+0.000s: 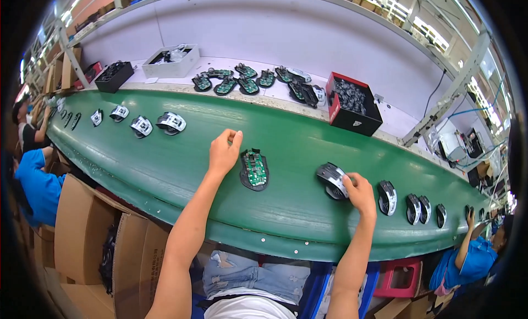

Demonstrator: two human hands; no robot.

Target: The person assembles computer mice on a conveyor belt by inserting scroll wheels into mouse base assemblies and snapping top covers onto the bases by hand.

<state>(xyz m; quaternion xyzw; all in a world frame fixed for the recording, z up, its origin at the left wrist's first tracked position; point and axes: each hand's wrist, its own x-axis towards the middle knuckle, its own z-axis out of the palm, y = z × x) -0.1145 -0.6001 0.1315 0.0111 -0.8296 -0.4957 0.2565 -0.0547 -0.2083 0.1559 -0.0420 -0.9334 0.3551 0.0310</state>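
open mouse base: an uncovered mouse base (pixel 254 169) with a green circuit board is seen lying flat on the green conveyor belt (pixel 165 165), its long axis running near to far
left hand: the left hand (pixel 223 151) is placed just left of the open base, fingers curled toward its far end; whether anything is pinched cannot be told
assembled mouse: a black-and-white mouse (pixel 331 180) is found to the right of the open base
right hand: the right hand (pixel 360 191) is closed on the assembled mouse from its right side
nearer hand: the open base is nearer the left hand
downstream: more finished mice (pixel 387 197) are lined up to the right
far side: spare bases (pixel 247 81) and a black-and-red parts box (pixel 352 104) are kept beyond the belt
obstruction: nothing is seen between the left hand and the open base
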